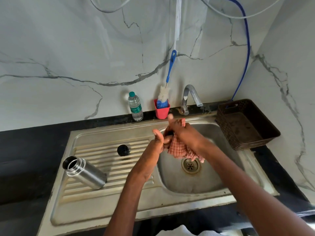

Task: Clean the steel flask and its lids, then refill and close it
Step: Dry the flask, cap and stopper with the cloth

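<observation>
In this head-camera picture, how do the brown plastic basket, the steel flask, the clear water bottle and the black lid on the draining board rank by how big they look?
Largest to smallest, as they look:
1. Brown perforated plastic basket
2. Open steel flask, though it stands nearer the camera
3. Clear plastic water bottle with a green cap
4. Round black lid

The open steel flask (85, 172) is stood on the ribbed drainboard. A black lid (123, 150) is laid beyond it.
</observation>
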A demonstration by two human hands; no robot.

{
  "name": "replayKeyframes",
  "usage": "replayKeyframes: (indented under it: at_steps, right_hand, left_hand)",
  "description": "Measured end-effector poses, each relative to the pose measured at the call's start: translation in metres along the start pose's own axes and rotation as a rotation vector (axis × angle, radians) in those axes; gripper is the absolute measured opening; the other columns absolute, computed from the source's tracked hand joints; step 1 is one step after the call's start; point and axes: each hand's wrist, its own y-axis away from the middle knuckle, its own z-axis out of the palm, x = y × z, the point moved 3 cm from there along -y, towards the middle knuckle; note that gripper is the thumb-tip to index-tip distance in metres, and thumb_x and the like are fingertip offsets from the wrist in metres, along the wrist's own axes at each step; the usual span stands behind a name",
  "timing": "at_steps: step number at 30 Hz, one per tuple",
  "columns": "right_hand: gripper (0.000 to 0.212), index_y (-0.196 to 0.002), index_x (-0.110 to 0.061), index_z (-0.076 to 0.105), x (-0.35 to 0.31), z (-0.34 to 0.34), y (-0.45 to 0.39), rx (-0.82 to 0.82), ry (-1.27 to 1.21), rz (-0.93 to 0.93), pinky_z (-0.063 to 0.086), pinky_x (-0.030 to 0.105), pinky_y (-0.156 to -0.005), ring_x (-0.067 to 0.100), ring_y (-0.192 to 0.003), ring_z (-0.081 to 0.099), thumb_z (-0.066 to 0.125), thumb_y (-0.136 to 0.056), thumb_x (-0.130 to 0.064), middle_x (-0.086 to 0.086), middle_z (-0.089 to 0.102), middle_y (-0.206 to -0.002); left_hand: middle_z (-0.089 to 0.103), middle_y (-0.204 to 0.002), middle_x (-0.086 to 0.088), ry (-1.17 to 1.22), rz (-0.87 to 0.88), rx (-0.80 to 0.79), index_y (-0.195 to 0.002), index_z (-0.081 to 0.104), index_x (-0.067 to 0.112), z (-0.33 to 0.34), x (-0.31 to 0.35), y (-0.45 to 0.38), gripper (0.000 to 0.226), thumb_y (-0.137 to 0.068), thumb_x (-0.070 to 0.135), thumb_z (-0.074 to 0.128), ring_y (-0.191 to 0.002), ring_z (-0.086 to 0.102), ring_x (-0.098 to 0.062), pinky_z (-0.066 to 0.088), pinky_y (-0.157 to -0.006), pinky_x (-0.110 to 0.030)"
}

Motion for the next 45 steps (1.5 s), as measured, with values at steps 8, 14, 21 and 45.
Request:
replayKeyframes:
  at_steps: [8, 14, 21, 45]
  right_hand:
    - [0.102, -0.124, 0.005, 0.07, 0.021, 0.02, 0.005, -0.166, -0.983, 0.27, 0.048, 0.055, -0.106, 0.044, -0.114, 0.068, 0.038, -0.089, -0.085, 0.03, 0.067, -0.127]
    - [0.092, -0.116, 0.001, 0.074, 0.038, 0.035, 0.019, -0.112, -1.068, 0.276, 0.05, 0.055, -0.106, 0.042, -0.107, 0.072, 0.032, -0.095, -0.079, 0.028, 0.072, -0.117]
    - [0.067, -0.138, -0.033, 0.058, 0.032, 0.022, 0.041, 0.345, -0.474, -0.146, 0.059, 0.039, -0.094, 0.013, -0.105, 0.072, 0.038, -0.094, -0.078, -0.004, 0.075, -0.113]
    - [0.094, -0.125, 0.001, 0.069, 0.002, 0.012, -0.003, -0.227, -0.901, 0.1, 0.052, 0.056, -0.104, 0.044, -0.11, 0.069, 0.037, -0.093, -0.082, 0.03, 0.068, -0.124]
  left_hand:
    - [0.077, -0.106, 0.015, -0.584, 0.095, 0.168, -0.115, 0.063, 0.052, 0.0, 0.004, -0.016, 0.088, -0.077, 0.101, 0.001, -0.105, 0.067, 0.003, 0.019, -0.125, -0.06]
    - [0.06, -0.143, 0.019, -0.954, 0.089, 0.176, -0.134, 0.056, 0.042, -0.007, -0.007, -0.012, 0.095, -0.08, 0.098, 0.001, -0.128, 0.062, -0.012, -0.01, -0.12, -0.071]
    - [0.065, -0.144, 0.001, -0.172, -0.127, 0.171, -0.132, 0.062, 0.04, -0.011, -0.001, 0.003, 0.092, -0.081, 0.088, 0.003, -0.136, 0.053, -0.01, 0.025, -0.125, -0.041]
    - [0.067, -0.14, 0.015, 0.075, 0.063, -0.001, -0.138, 0.061, 0.037, -0.01, 0.016, 0.002, 0.098, -0.072, 0.1, 0.026, -0.135, 0.058, -0.004, 0.048, -0.104, -0.014]
